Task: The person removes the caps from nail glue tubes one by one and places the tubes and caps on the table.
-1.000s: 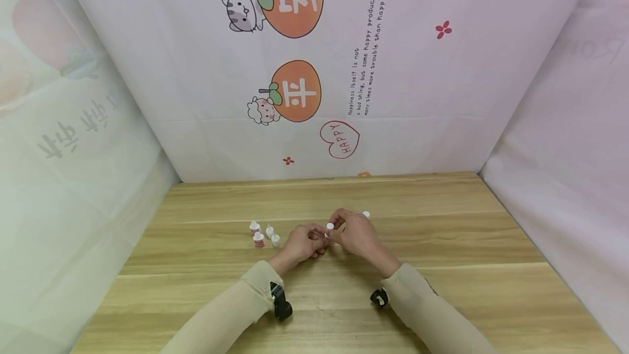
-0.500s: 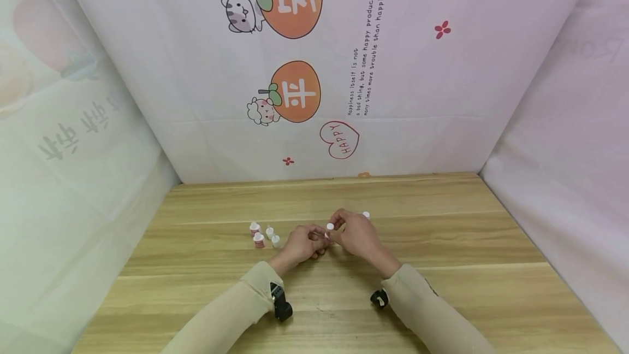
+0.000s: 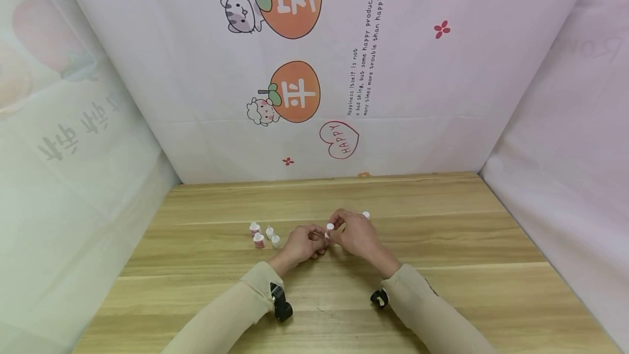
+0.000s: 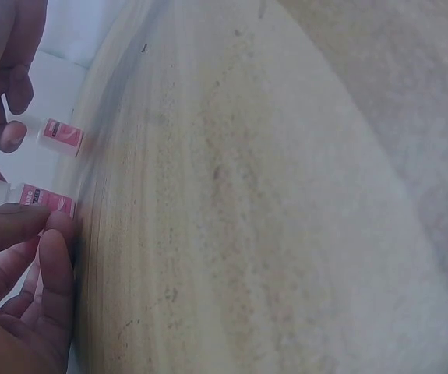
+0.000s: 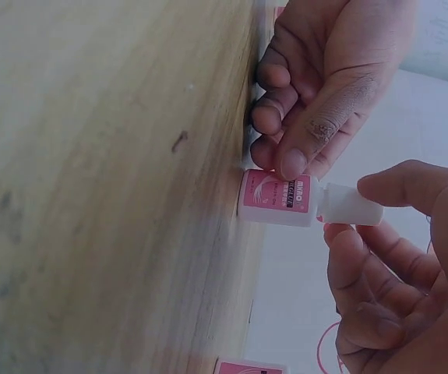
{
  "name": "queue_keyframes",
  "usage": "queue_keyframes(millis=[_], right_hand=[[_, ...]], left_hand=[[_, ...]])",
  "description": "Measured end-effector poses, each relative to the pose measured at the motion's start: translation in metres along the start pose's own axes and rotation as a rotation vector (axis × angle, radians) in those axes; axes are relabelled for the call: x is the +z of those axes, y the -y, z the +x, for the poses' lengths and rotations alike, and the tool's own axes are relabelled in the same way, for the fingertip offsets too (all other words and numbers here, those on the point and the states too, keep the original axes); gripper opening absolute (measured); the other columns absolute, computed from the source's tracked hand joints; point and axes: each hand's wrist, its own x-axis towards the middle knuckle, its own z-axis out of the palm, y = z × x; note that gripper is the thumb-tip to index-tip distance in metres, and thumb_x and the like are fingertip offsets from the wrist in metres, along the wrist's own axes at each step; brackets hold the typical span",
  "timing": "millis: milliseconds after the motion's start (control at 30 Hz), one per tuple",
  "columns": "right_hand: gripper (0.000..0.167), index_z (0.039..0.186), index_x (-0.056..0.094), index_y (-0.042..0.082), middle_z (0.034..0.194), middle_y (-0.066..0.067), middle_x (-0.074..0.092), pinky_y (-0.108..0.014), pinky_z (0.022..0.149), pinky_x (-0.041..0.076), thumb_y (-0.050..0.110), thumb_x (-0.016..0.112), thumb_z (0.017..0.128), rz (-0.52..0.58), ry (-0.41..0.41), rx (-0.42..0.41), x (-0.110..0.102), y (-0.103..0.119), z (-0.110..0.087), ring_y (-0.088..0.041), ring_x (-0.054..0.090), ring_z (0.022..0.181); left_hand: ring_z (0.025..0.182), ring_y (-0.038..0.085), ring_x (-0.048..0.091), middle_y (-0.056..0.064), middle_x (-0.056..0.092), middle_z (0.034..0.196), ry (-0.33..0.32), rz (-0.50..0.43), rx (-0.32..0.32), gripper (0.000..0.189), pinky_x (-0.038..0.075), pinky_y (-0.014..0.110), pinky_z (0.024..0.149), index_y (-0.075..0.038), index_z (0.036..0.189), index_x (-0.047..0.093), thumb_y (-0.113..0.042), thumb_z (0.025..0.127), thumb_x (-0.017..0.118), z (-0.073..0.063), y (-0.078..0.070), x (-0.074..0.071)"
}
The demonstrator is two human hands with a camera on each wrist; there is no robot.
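At mid-table a small nail glue bottle (image 5: pixel 278 199) with a pink label stands on the wood. My left hand (image 3: pixel 302 243) pinches its body low down between thumb and fingers. Its white cap (image 5: pixel 352 205) sits on the bottle's neck. Thumb and fingers of my right hand (image 3: pixel 357 232) grip this cap from the other side. Beyond the right hand is a second bottle with a white top (image 3: pixel 366 215), mostly hidden in the head view; its pink label shows in the left wrist view, where the same bottle (image 4: pixel 61 136) stands apart from the hands.
Left of my hands stand two uncapped pink-labelled bottles (image 3: pixel 259 240). Next to them are two small white caps (image 3: pixel 276 241) with thin upright stems. A printed cloth (image 3: pixel 403 141) rises at the table's back edge, and pale cloths hang along both sides.
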Motion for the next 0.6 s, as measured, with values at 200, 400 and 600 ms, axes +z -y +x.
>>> queue_keyframes(millis=[200, 400, 600], right_hand=[[0.018, 0.096, 0.067, 0.023, 0.092, 0.004, 0.072, -0.027, 0.060, 0.044, 0.031, 0.078, 0.085, -0.013, -0.005, 0.006, 0.0000, 0.0005, -0.0005, -0.007, 0.056, 0.066], [0.017, 0.096, 0.066, 0.023, 0.093, 0.004, 0.072, -0.027, 0.058, 0.042, 0.031, 0.077, 0.086, -0.019, 0.003, 0.012, 0.0000, 0.0010, -0.0008, -0.008, 0.053, 0.063], [0.019, 0.097, 0.067, 0.023, 0.093, 0.004, 0.073, -0.026, 0.059, 0.045, 0.031, 0.079, 0.085, -0.026, -0.015, -0.003, 0.0004, 0.0005, -0.0006, -0.007, 0.056, 0.064]], left_hand=[[0.065, 0.010, 0.066, 0.009, 0.074, 0.085, -0.008, 0.012, -0.008, 0.017, 0.055, 0.025, 0.055, -0.007, 0.109, 0.070, -0.013, 0.093, 0.070, 0.0007, 0.0008, -0.0001], [0.066, 0.010, 0.067, 0.009, 0.075, 0.087, -0.010, 0.014, -0.010, 0.018, 0.055, 0.025, 0.055, -0.007, 0.110, 0.070, -0.013, 0.093, 0.070, 0.0008, 0.0009, 0.0002], [0.063, 0.011, 0.066, 0.008, 0.074, 0.085, -0.014, -0.008, -0.017, 0.018, 0.055, 0.024, 0.054, -0.007, 0.109, 0.070, -0.014, 0.092, 0.071, 0.0014, 0.0007, 0.0005]])
